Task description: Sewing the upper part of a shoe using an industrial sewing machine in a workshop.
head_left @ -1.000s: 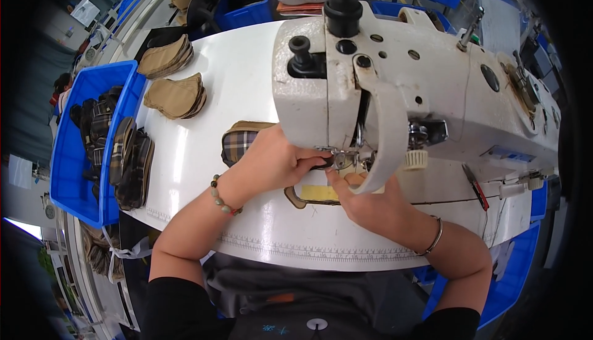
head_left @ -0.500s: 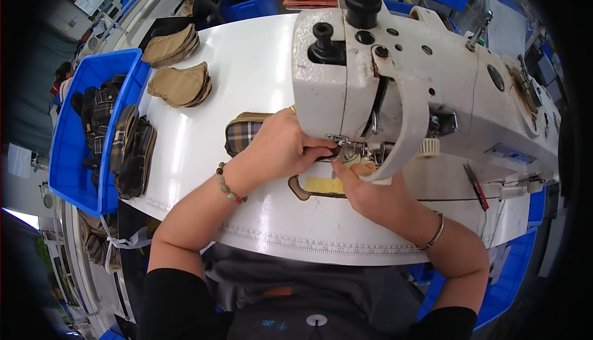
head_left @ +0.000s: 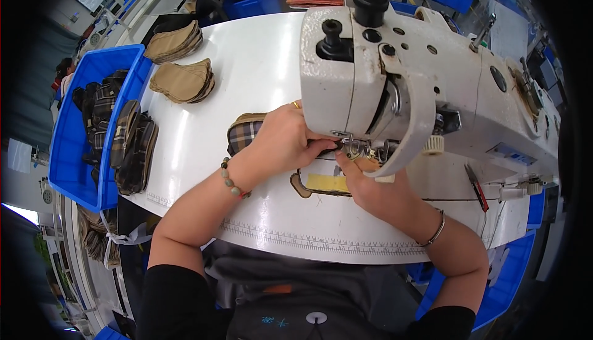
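My left hand (head_left: 288, 139) pinches a dark fabric piece (head_left: 324, 145) beside the presser foot (head_left: 350, 147) of the white sewing machine (head_left: 327, 93). My right hand (head_left: 375, 195) is closed except for its index finger, which reaches to the piece at the needle; what its curled fingers hold is hidden. A plaid padded piece (head_left: 242, 135) lies behind my left hand. Just below the machine's foot lies a yellow strip (head_left: 326, 182) on a brown-edged piece.
Stacks of tan pieces (head_left: 174, 40) sit at back left, beside a blue bin (head_left: 65, 162) with dark plaid pieces (head_left: 133, 151) in and next to it. Red-handled snips (head_left: 477, 188) lie right on the white table (head_left: 253, 68). A person (head_left: 63, 77) is far left.
The view has shifted, so the machine appears farther right and the table higher. Both hands remain at the needle, with small finger movements.
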The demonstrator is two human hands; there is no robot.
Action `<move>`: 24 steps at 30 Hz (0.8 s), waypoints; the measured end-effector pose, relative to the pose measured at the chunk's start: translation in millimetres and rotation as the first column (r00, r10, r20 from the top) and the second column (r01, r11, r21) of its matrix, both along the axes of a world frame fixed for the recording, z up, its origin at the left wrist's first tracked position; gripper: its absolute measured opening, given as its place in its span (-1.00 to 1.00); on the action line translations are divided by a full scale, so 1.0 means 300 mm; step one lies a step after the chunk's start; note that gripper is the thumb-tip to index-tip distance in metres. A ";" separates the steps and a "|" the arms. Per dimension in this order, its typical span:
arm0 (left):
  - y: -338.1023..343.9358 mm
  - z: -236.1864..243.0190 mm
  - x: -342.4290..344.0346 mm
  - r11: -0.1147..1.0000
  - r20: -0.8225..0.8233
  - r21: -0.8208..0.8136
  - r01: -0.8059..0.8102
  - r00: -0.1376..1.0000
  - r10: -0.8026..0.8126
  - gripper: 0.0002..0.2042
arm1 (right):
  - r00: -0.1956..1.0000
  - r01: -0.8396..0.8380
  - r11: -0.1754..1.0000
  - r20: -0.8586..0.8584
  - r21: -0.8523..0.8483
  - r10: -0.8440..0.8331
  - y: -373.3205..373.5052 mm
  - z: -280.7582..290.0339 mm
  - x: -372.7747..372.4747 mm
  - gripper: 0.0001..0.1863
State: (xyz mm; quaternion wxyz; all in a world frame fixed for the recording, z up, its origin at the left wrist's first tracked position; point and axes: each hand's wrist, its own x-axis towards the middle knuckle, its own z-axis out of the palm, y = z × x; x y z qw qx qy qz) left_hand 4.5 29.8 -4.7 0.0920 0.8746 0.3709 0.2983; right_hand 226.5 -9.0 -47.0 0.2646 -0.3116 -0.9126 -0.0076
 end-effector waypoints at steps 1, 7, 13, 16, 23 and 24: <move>0.001 -0.006 0.002 0.999 0.021 -0.039 -0.025 0.999 0.026 -0.86 | 1.000 -0.002 1.000 -0.001 0.002 0.002 0.000 -0.001 0.002 -0.59; 0.001 0.002 0.006 0.992 0.003 -0.106 -0.066 0.998 0.067 -0.84 | 0.997 -0.010 0.999 -0.076 0.040 0.013 0.017 -0.025 0.001 -0.67; 0.002 0.025 0.011 0.986 -0.019 -0.156 -0.058 0.998 0.056 -0.82 | 0.983 0.113 0.993 -0.146 -0.020 -0.114 0.015 -0.016 0.004 -0.86; -0.001 0.020 0.005 0.974 -0.003 -0.217 -0.065 0.998 0.066 -0.82 | 0.962 0.130 0.990 -0.236 -0.055 -0.139 0.021 -0.043 -0.004 -0.76; -0.006 -0.071 -0.006 0.981 0.140 -0.193 -0.009 0.989 0.037 -0.79 | 0.935 0.075 0.986 -0.332 -0.150 -0.122 0.024 -0.041 -0.021 -0.94; -0.006 -0.056 -0.003 0.980 0.143 -0.197 -0.009 0.989 0.038 -0.79 | 0.935 0.089 0.987 -0.332 -0.130 -0.128 0.022 -0.037 -0.028 -0.87</move>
